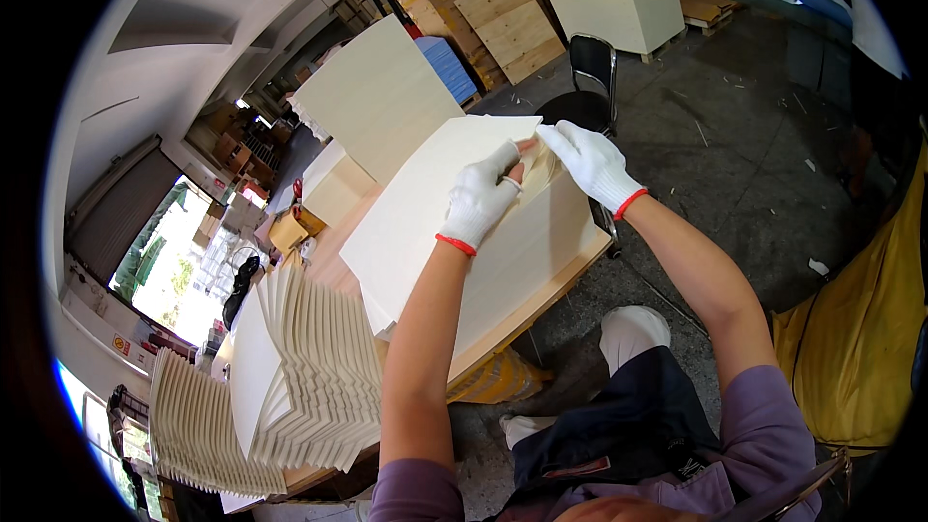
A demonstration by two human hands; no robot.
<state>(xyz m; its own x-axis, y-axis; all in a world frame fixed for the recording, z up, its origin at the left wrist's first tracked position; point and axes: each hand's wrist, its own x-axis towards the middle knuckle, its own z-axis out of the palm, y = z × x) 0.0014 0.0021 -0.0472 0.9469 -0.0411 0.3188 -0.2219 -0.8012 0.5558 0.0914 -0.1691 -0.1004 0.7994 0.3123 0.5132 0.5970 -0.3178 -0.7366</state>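
Two gloved hands are met at the far corner of a cream sheet point(425, 213) that lies on a stack of like sheets point(527, 251) on a wooden table point(541, 298). The left hand point(480, 201) is curled narrow, its fingers pinching the sheet's corner from above. The right hand point(592, 164) is laid beside it with fingers pressed together, touching the same corner; whether it grips the paper or only steadies it cannot be told. The corner seems to be lifted a little off the stack.

Several things could go wrong, as judged from this pose. More than one sheet could be caught in the pinch, since the gloves dull the touch and the edges lie flush. The corner could be creased or torn if it is pulled while the rest of the sheet is held flat by its own weight. The stack sits near the table's edge, so it could be dragged askew toward the floor point(735, 155).

No bin or box with visible contents is seen near the hands. Closed cream blocks point(338, 184) are stood further along the table, and fanned piles point(309, 367) of sheets are spread at its near left end. A black chair point(590, 72) is stood just behind the table.
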